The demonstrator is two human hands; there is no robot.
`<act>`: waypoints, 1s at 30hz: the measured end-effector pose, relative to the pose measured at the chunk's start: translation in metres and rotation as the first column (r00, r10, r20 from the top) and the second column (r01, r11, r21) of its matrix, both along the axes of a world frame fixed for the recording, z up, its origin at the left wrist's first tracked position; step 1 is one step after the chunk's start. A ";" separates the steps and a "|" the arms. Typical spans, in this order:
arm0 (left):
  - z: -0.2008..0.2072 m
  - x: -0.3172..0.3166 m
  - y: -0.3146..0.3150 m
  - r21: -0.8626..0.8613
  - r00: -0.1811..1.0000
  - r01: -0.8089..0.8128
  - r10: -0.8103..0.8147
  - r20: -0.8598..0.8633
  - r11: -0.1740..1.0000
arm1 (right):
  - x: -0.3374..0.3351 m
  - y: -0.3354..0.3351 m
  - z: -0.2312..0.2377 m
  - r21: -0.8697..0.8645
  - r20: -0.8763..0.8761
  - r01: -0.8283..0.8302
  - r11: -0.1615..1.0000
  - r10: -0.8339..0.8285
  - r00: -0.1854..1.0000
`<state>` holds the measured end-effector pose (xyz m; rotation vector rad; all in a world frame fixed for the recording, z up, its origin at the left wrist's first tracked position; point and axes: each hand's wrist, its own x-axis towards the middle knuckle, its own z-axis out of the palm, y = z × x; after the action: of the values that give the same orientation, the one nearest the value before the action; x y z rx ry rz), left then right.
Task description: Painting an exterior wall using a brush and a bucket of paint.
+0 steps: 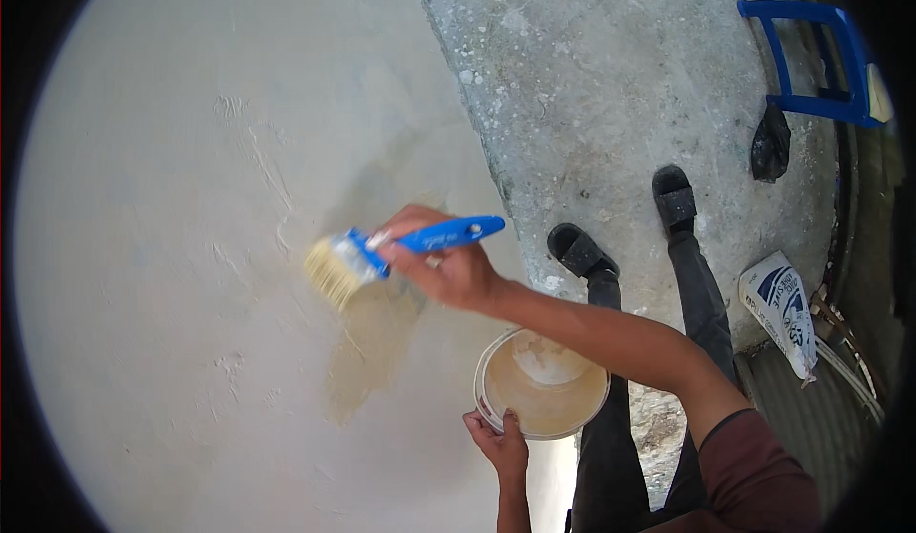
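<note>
My right hand (pixel 444 261) is closed around the blue handle of a wide paintbrush (pixel 448 235). The brush's pale yellow bristles (pixel 334 273) point left and appear to be at the plastered wall (pixel 191 361). A damp tan patch (pixel 367 352) shows on the wall just below the bristles. My left hand (pixel 501 442) grips the rim of a round white bucket (pixel 546 409), thumb inside the edge. Tan residue coats the inside of the bucket, and a paler round area shows within it. My right forearm passes over part of the bucket's upper edge.
My feet in dark sandals (pixel 584 250) stand on rough, paint-spotted concrete (pixel 592 104) beside the wall. To the right are a blue plastic stool (pixel 821 105), a black plastic bag (pixel 771 144) and a printed white sack (pixel 780 309). Pale hoses or pipes (pixel 852 380) lie near the sack.
</note>
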<state>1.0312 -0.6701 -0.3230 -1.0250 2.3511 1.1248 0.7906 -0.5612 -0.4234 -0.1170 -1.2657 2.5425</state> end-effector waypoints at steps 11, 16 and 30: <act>-0.020 -0.013 0.011 -0.004 0.999 -0.044 0.044 -0.026 0.999 | -0.026 0.000 -0.101 0.372 0.417 0.255 0.892 -0.406 0.813; -0.023 -0.023 0.016 0.010 0.998 -0.060 0.060 -0.030 0.998 | -0.023 -0.011 -0.046 0.231 0.410 0.100 0.968 -0.190 0.892; -0.041 -0.044 0.037 0.034 0.998 -0.018 0.020 -0.063 0.999 | -0.010 -0.014 -0.032 -0.317 0.254 0.027 0.948 0.057 0.965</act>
<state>0.9874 -0.6330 -0.3641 -1.0160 2.3680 1.2165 0.7809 -0.5747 -0.4550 -0.5298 -0.9244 2.7961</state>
